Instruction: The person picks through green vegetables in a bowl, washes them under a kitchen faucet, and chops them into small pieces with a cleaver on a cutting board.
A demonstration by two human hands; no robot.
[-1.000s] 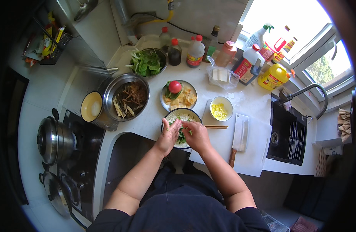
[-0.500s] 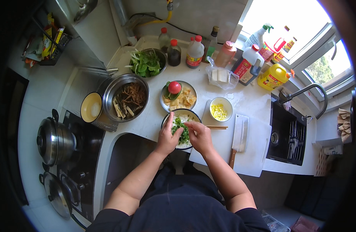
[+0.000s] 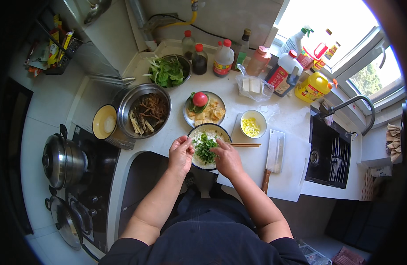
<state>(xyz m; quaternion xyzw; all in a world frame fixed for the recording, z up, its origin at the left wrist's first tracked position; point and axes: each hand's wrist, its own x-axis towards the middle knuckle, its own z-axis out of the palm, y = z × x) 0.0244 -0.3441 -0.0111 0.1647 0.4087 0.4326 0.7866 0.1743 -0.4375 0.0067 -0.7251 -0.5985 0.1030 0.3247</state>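
A dark-rimmed bowl (image 3: pixel 210 125) stands at the counter's front edge, holding chopped green herbs (image 3: pixel 204 149) over a pale white mixture. At its left rim is my left hand (image 3: pixel 180 154), its thumb and fingertips pinched together; whether anything is between them is too small to tell. My right hand (image 3: pixel 228 160) reaches over the right side of the bowl, fingers apart and tips beside the herbs. A pair of chopsticks (image 3: pixel 247 145) sticks out to the right from the bowl, partly hidden behind the right hand.
Beyond the bowl is a plate (image 3: pixel 186 112) with tofu-like pieces and a red ball-shaped item. A cleaver (image 3: pixel 275 152) lies on the white cutting board (image 3: pixel 294 172), near a small bowl (image 3: pixel 262 119) of yellow bits. A steel basin (image 3: pixel 124 108) stands left; bottles (image 3: pixel 199 62) line the back.
My left hand has drawn left from over the herbs to the rim, its fingers closing into a pinch. My right hand's fingers have spread and lowered slightly. More of the bowl shows.
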